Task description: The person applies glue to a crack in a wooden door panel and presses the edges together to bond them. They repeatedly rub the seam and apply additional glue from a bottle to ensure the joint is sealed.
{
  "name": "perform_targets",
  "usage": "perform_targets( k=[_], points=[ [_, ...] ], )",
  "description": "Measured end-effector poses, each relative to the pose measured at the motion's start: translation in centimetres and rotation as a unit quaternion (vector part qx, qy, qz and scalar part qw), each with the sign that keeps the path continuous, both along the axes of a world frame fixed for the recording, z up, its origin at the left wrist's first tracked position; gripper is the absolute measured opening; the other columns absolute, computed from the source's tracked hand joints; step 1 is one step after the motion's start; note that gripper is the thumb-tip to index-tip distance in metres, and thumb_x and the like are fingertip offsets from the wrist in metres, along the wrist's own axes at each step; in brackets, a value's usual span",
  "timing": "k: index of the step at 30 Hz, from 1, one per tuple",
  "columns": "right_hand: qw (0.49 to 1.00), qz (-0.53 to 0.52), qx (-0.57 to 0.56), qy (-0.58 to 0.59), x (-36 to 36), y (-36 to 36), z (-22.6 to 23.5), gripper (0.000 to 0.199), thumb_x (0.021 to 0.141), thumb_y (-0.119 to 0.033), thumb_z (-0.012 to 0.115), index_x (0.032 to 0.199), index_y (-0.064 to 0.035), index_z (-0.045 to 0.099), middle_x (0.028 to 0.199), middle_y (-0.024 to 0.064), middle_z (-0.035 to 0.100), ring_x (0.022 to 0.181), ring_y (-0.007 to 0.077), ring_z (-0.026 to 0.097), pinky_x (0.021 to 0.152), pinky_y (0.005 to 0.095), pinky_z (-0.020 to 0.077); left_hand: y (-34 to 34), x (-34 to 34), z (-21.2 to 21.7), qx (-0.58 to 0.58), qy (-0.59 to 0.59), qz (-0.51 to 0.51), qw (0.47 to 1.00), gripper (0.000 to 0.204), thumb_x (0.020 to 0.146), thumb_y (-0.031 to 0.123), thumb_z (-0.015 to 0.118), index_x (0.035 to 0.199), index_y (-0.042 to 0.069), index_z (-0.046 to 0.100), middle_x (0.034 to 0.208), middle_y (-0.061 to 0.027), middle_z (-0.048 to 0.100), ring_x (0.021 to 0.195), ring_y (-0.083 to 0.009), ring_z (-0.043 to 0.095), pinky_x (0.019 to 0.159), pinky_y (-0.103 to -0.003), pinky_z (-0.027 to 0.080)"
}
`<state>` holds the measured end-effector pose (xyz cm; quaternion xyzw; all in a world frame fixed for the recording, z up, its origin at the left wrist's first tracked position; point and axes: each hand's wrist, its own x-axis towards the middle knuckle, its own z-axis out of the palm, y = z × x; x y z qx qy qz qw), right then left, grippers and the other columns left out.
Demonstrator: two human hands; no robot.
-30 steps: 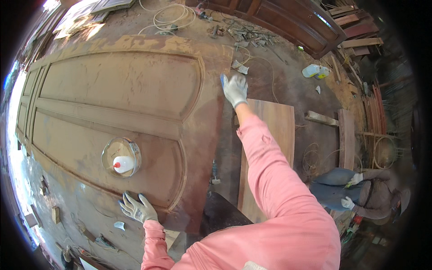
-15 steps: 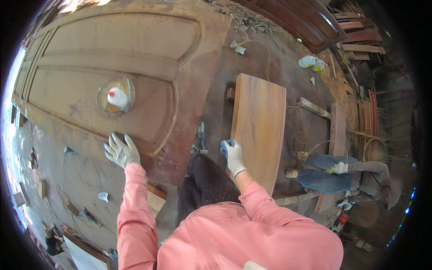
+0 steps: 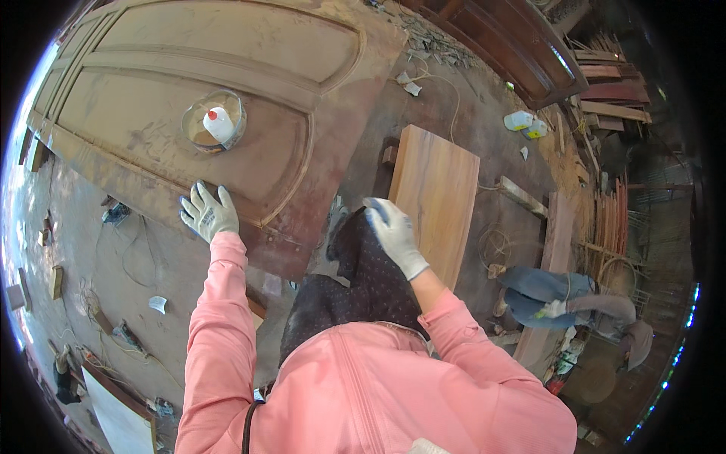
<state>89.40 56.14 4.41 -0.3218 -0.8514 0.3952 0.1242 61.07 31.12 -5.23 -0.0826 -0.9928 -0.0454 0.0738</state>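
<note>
Landmark: the carved wooden door (image 3: 227, 98), lying flat.
Left hand (image 3: 208, 213): I am pressing my gloved palm on the door's near edge, grip released, fingers spread.
Right hand (image 3: 393, 233): I am resting it beside the door's near corner, fingers loosely curled, grasping nothing.
Bowl (image 3: 214, 121): sitting on the door, beyond my left hand, holding a white bottle (image 3: 218, 123).
Plank (image 3: 431, 198): lying right of the door, past my right hand.

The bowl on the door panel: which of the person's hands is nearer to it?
Left. The left hand rests on the door just below the bowl; the right hand is off the door, beside the plank.
</note>
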Motion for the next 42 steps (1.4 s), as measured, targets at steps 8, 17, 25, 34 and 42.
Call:
perform_targets(
  k=[8, 17, 25, 34, 42],
  points=[
    [0.940, 0.237, 0.225, -0.102, -10.0, 7.9, -0.7, 0.082, 0.107, -0.052, 0.050, 0.166, -0.0010, 0.026, 0.172, 0.0248, 0.027, 0.161, 0.0409, 0.022, 0.131, 0.0538, 0.0132, 0.4, -0.2, -0.6, 0.004, 0.012, 0.018, 1.000, 0.070, 0.103, 0.048, 0.057, 0.159, 0.008, 0.045, 0.162, -0.0126, 0.046, 0.156, -0.0381, 0.032, 0.127, -0.059, 0.021],
    [0.900, 0.133, 0.405, -0.086, -23.6, 38.5, -9.2, 0.087, 0.107, -0.056, 0.051, 0.168, -0.0020, 0.021, 0.175, 0.0249, 0.016, 0.162, 0.0427, 0.014, 0.131, 0.0564, 0.0095, -1.3, 2.2, -1.6, 0.059, 0.048, 0.066, 0.995, 0.073, 0.102, 0.038, 0.063, 0.161, 0.002, 0.038, 0.164, -0.0228, 0.039, 0.153, -0.0420, 0.034, 0.127, -0.054, 0.026],
    [0.861, 0.348, 0.359, -0.091, -27.5, 51.0, -7.9, 0.083, 0.106, -0.057, 0.049, 0.168, -0.0073, 0.027, 0.175, 0.0174, 0.021, 0.162, 0.0382, 0.019, 0.132, 0.0547, 0.0094, 16.1, 13.1, 3.0, 0.120, -0.004, 0.152, 0.981, 0.069, 0.104, 0.033, 0.060, 0.160, -0.002, 0.037, 0.162, -0.0302, 0.037, 0.148, -0.0469, 0.039, 0.123, -0.055, 0.032],
    [0.834, 0.409, 0.346, -0.130, -25.9, 50.5, -6.1, 0.085, 0.102, -0.057, 0.054, 0.167, -0.0102, 0.030, 0.175, 0.0120, 0.026, 0.162, 0.0304, 0.021, 0.133, 0.0520, 0.0081, 31.4, 8.9, 4.0, 0.149, -0.033, 0.068, 0.986, 0.073, 0.099, 0.032, 0.063, 0.162, 0.002, 0.039, 0.163, -0.0240, 0.039, 0.151, -0.0447, 0.034, 0.125, -0.057, 0.025],
    [0.841, 0.423, 0.319, -0.106, -25.3, 49.7, -6.0, 0.082, 0.102, -0.056, 0.054, 0.166, -0.0092, 0.033, 0.174, 0.0153, 0.027, 0.161, 0.0332, 0.024, 0.133, 0.0530, 0.0089, 33.2, 6.7, 1.6, 0.107, -0.015, 0.067, 0.992, 0.076, 0.100, 0.037, 0.062, 0.162, 0.002, 0.037, 0.163, -0.0228, 0.040, 0.152, -0.0435, 0.034, 0.126, -0.057, 0.025]
  ],
)
